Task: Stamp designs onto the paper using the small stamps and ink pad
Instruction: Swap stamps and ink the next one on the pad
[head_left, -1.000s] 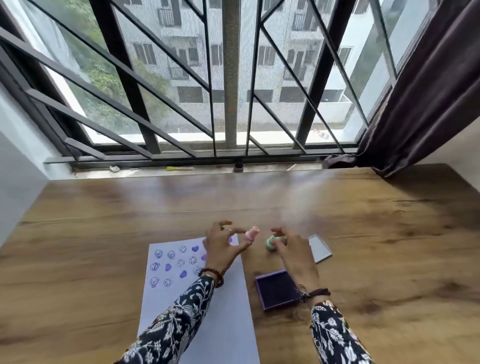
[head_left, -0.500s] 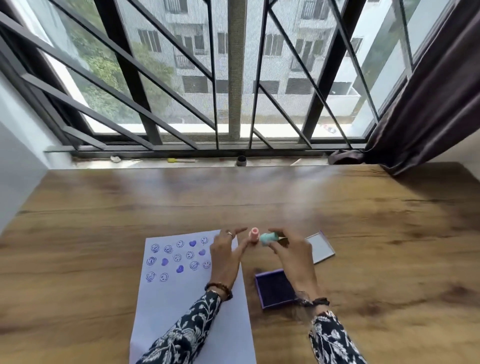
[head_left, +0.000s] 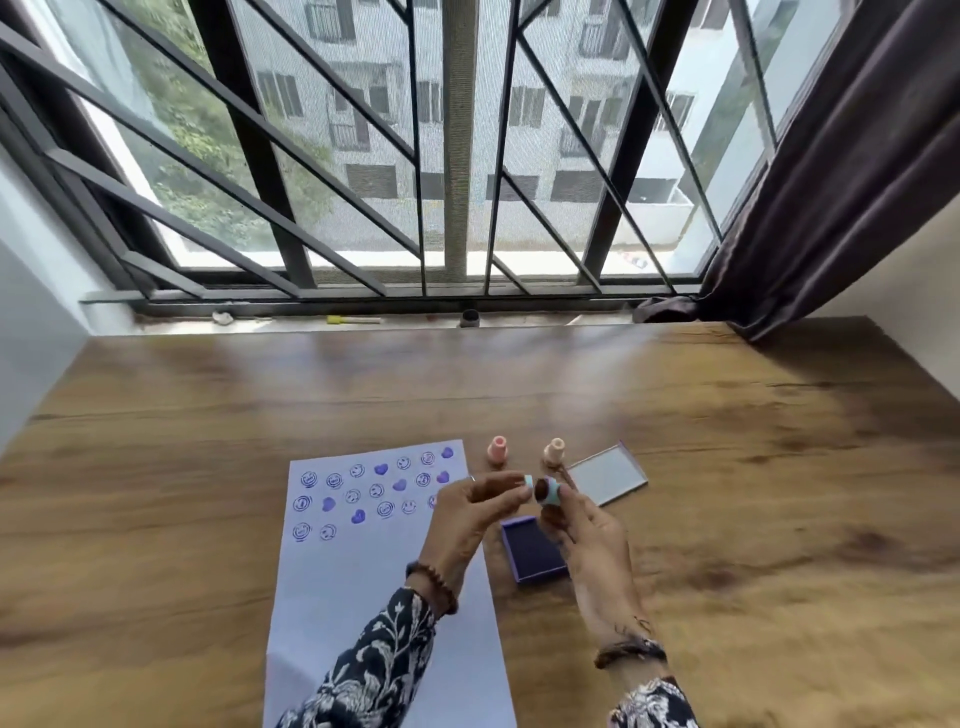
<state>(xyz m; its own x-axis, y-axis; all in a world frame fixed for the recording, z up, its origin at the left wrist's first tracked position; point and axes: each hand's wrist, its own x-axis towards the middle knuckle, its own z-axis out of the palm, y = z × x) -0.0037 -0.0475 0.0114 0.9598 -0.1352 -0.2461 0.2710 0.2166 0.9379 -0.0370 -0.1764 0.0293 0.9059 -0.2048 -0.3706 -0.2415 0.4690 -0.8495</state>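
A white paper sheet (head_left: 374, 613) lies on the wooden table, its upper part covered with purple smiley and heart prints. Both hands are raised over its right edge, holding a small mint-green stamp (head_left: 549, 492) between them. My right hand (head_left: 587, 540) grips the stamp body, its dark face turned toward me. My left hand (head_left: 467, 514) pinches the stamp's mint cap (head_left: 528, 481) at its left end. The open purple ink pad (head_left: 532, 555) lies just below the hands. Two pink stamps (head_left: 497, 450) (head_left: 554, 451) stand upright behind them.
The ink pad's lid (head_left: 608, 475) lies to the right of the pink stamps. The wooden table (head_left: 753, 467) runs to a window sill with a yellow-tipped stick (head_left: 353, 320) and a small dark cap (head_left: 469, 318). A dark curtain (head_left: 831, 182) hangs at the right.
The left hand set down the pink stamp, which now stands on the table. The right hand lifted the mint stamp, and both hands now hold it, face turned up.
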